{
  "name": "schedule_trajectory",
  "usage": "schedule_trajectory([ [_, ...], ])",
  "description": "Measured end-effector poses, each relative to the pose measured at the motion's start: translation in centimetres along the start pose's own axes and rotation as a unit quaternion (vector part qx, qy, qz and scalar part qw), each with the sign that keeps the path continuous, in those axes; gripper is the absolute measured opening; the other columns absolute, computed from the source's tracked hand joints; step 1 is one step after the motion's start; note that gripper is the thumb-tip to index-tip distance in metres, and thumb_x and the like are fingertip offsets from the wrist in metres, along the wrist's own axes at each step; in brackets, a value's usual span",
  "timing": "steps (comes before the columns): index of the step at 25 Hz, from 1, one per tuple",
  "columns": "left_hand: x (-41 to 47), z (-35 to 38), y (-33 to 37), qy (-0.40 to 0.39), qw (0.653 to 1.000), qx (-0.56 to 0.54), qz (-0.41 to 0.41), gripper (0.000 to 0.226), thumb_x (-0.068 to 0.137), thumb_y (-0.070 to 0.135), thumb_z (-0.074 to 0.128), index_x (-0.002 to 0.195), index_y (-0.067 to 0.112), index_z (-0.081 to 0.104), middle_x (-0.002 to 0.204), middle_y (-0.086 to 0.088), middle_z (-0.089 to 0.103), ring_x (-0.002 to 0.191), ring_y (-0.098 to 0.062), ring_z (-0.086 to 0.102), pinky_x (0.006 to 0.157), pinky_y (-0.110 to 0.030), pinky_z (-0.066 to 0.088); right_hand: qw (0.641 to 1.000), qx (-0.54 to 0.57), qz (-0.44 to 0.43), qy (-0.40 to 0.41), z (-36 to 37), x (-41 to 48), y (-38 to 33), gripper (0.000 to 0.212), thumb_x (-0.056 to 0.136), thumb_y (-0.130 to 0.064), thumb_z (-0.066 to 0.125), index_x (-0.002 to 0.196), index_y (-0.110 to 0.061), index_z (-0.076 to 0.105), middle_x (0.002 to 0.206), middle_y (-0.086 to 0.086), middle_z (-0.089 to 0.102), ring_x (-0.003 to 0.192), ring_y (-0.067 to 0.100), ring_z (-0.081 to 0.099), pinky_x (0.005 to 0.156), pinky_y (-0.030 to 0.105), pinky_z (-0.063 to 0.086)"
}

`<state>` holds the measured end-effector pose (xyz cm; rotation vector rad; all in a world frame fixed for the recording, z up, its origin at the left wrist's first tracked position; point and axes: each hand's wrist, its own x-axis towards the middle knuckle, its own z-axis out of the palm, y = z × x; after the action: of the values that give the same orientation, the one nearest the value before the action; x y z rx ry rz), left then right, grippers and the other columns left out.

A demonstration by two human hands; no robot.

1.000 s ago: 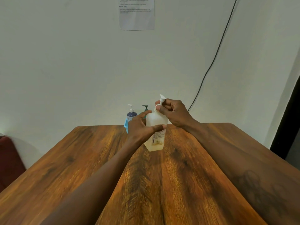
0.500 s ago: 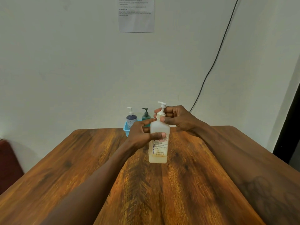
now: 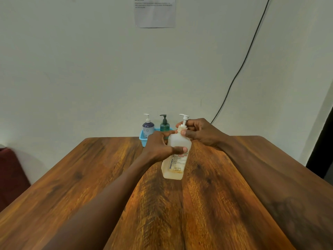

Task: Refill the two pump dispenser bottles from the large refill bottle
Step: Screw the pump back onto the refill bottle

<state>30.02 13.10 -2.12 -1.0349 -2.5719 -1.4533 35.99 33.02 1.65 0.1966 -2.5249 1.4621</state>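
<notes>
A large translucent refill bottle (image 3: 175, 165) with a white pump head (image 3: 184, 118) stands on the wooden table (image 3: 90, 177), holding a little yellowish liquid at its base. My left hand (image 3: 160, 147) grips the bottle's body from the left, thumb across the front. My right hand (image 3: 199, 131) pinches the pump collar at the neck. Behind, a purple pump dispenser (image 3: 148, 126) and a green pump dispenser (image 3: 164, 124) stand in a small blue tray (image 3: 142, 138) at the table's far edge.
A white wall rises right behind the table, with a paper notice (image 3: 155, 12) and a black cable (image 3: 239, 73) running down it. A dark red seat (image 3: 10, 175) sits at the left. A dark doorway edge (image 3: 322, 152) is at the right.
Both hands have brought the refill bottle nearer to me and set it upright on the table. The right hand stays on the pump collar.
</notes>
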Motion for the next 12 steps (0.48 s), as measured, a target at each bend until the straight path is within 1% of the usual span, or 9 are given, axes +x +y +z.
schedule_trajectory([
  [3, 0.1, 0.4, 0.2, 0.042, 0.997, 0.058, 0.003, 0.083, 0.069, 0.053, 0.087, 0.141, 0.024, 0.059, 0.126, 0.0, 0.071, 0.097, -0.016, 0.072, 0.068, -0.018, 0.056, 0.997, -0.056, -0.003, 0.059, 0.3, -0.2, -0.3, 0.04, 0.089, -0.023, 0.077, 0.126, -0.009, 0.069, 0.114, 0.0, 0.075, 0.101, 0.01, 0.072, 0.095, 0.04, 0.059],
  [5, 0.1, 0.7, 0.3, 0.087, 0.993, 0.082, 0.022, 0.08, 0.065, 0.06, 0.086, 0.135, 0.026, 0.064, 0.12, 0.002, 0.074, 0.092, -0.013, 0.071, 0.064, -0.015, 0.053, 0.989, -0.076, 0.003, 0.125, 0.7, -0.3, -0.4, 0.043, 0.08, -0.033, 0.085, 0.116, -0.012, 0.075, 0.103, -0.003, 0.077, 0.092, 0.009, 0.073, 0.088, 0.04, 0.062],
  [7, -0.2, 1.3, 0.3, 0.12, 0.988, 0.089, 0.046, 0.074, 0.063, 0.065, 0.084, 0.126, 0.029, 0.069, 0.111, 0.006, 0.075, 0.087, -0.011, 0.07, 0.065, -0.018, 0.055, 0.98, -0.087, 0.021, 0.177, 0.9, -0.2, -0.4, 0.044, 0.07, -0.044, 0.09, 0.101, -0.014, 0.079, 0.092, -0.004, 0.077, 0.085, 0.011, 0.073, 0.081, 0.039, 0.063],
  [9, -0.5, 1.7, 0.3, 0.135, 0.985, 0.086, 0.059, 0.069, 0.063, 0.067, 0.082, 0.121, 0.031, 0.07, 0.108, 0.008, 0.075, 0.086, -0.01, 0.069, 0.07, -0.026, 0.06, 0.974, -0.105, 0.038, 0.198, 0.9, -0.2, -0.5, 0.045, 0.064, -0.054, 0.091, 0.086, -0.017, 0.08, 0.082, -0.005, 0.076, 0.079, 0.012, 0.072, 0.074, 0.038, 0.062],
  [10, -0.6, 1.8, 0.2, 0.137, 0.985, 0.087, 0.065, 0.069, 0.062, 0.067, 0.082, 0.12, 0.031, 0.07, 0.108, 0.007, 0.076, 0.086, -0.01, 0.069, 0.072, -0.028, 0.061, 0.971, -0.12, 0.045, 0.199, 1.0, -0.3, -0.6, 0.05, 0.062, -0.061, 0.089, 0.081, -0.015, 0.079, 0.078, -0.004, 0.075, 0.077, 0.014, 0.071, 0.071, 0.038, 0.06],
  [12, -0.6, 1.8, 0.6, 0.135, 0.984, 0.087, 0.072, 0.066, 0.064, 0.065, 0.083, 0.119, 0.029, 0.071, 0.108, 0.007, 0.076, 0.085, -0.008, 0.068, 0.069, -0.025, 0.059, 0.965, -0.151, 0.06, 0.204, 1.4, -0.3, -0.9, 0.064, 0.06, -0.072, 0.083, 0.078, -0.01, 0.076, 0.076, 0.0, 0.074, 0.074, 0.017, 0.071, 0.067, 0.036, 0.057],
])
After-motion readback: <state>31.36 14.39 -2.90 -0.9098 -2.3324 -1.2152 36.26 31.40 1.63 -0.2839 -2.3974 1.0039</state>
